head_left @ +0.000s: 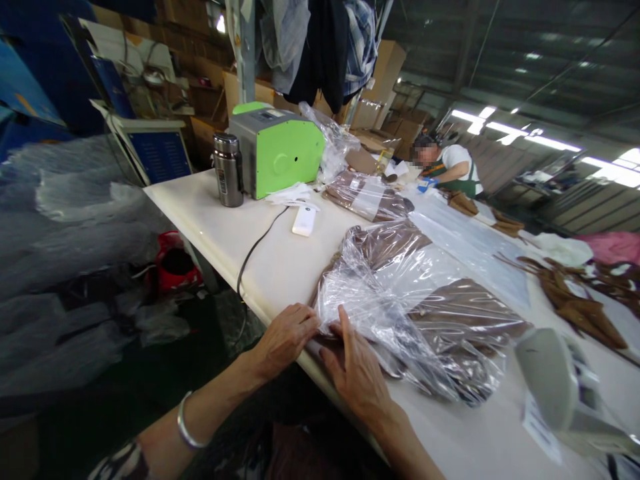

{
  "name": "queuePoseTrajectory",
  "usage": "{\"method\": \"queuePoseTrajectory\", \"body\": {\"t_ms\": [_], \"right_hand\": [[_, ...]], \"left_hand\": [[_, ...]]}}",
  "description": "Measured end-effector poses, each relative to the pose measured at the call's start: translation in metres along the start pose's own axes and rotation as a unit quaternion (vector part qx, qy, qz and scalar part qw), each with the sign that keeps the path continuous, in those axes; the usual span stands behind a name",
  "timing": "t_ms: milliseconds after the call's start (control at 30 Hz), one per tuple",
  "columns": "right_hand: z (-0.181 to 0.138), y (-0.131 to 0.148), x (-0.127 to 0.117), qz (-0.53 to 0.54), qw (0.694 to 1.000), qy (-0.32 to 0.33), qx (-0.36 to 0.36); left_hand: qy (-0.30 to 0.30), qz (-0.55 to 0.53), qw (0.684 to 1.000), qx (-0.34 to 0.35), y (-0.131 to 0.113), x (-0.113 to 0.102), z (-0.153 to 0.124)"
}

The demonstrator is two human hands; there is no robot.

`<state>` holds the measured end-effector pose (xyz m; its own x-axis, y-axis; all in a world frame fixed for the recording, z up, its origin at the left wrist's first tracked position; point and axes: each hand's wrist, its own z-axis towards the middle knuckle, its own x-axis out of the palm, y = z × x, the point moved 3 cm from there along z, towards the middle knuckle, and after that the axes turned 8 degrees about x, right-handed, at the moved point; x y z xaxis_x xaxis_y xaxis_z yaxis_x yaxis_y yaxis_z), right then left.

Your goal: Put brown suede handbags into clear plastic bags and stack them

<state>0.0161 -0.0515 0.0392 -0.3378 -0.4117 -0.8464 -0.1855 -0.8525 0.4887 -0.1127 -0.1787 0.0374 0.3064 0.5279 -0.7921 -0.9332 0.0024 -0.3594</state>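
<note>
A brown folded garment in a clear plastic bag (395, 293) lies on the table in front of me, with a pale sheet showing through the shiny film. My left hand (287, 337) is at the bag's near left edge, its fingers together and closed on the plastic. Beside it, my right hand (357, 370) touches the bag's near edge with the index finger stretched out and the thumb apart. Some fingers of the right hand are hidden behind the others.
On the white table (200, 207) stand a steel flask (229, 170) and a green-grey machine (285, 153), near a white phone-like device (304, 221) and a black cable (255, 247). Another bagged garment (367, 197) lies beyond. A grey device (550, 380) stands right. A co-worker (455, 167) bends over the far end.
</note>
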Motion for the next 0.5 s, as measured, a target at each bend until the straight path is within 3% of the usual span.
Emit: {"method": "queuePoseTrajectory", "body": {"t_ms": [100,200,400,500], "right_hand": [[-0.0011,0.0002,0.0044,-0.028,0.999,-0.012,-0.037],[-0.0032,-0.0012,0.0066,-0.04,0.998,-0.017,-0.052],[-0.0036,-0.0045,0.0114,-0.01,0.999,-0.018,-0.037],[0.0022,-0.0034,0.0024,0.033,0.999,0.003,0.008]], "left_hand": [[-0.01,-0.014,1.0,-0.013,0.0003,-0.0007,-0.0005],[0.025,-0.001,0.999,-0.026,0.0001,-0.0013,0.0024],[0.08,0.034,0.996,-0.029,-0.0029,-0.0021,0.0073],[0.084,0.05,0.995,-0.013,-0.0027,0.0009,0.0063]]}}
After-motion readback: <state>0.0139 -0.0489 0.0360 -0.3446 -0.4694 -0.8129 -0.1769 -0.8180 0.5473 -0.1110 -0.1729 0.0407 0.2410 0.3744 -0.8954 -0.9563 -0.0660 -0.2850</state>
